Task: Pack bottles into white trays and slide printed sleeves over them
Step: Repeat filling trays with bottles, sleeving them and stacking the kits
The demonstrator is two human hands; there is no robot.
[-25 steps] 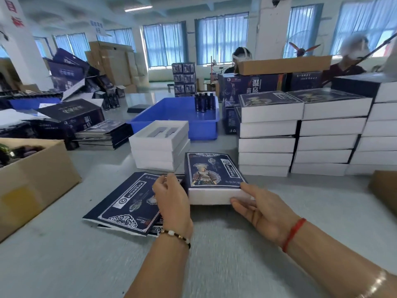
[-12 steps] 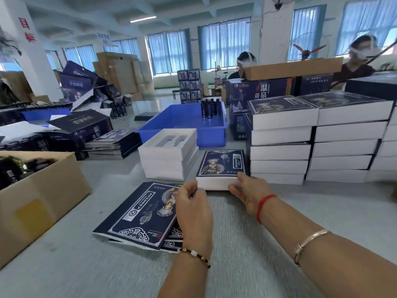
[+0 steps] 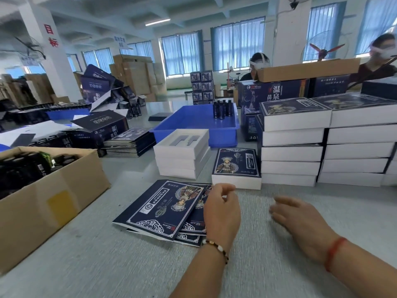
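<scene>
Left hand (image 3: 222,214): hovers over the right edge of the flat printed sleeves (image 3: 163,208), fingers (image 3: 225,188) loosely curled, holding nothing; whether it touches the top sleeve cannot be told.

Right hand (image 3: 300,218): blurred, above the bare table (image 3: 279,265), palm turned inward, fingers (image 3: 285,203) spread and empty.

Sleeved tray (image 3: 236,166): dark blue printed sleeve fully over a white tray, flat on the table just beyond both hands, beside the foot of the finished stacks (image 3: 292,147). Neither hand touches it.

Flat printed sleeves: small fanned pile on the table, left of the sleeved tray.

Empty white trays (image 3: 182,153): short stack behind the flat sleeves; the top one shows two moulded recesses.

Blue plastic bin (image 3: 214,130): behind the white trays, with a cluster of dark bottles (image 3: 222,108) standing upright in its far end.

Cardboard box (image 3: 49,190): at the left table edge, holding dark packed goods.

Finished stacks: sleeved trays piled in columns at right.

Change from half a second earlier: both hands then pressed against the near end of the sleeved tray; they have now let go and drawn back toward the body, the right hand farther out to the right. The sleeved tray lies farther from the hands, next to the finished stacks.
</scene>
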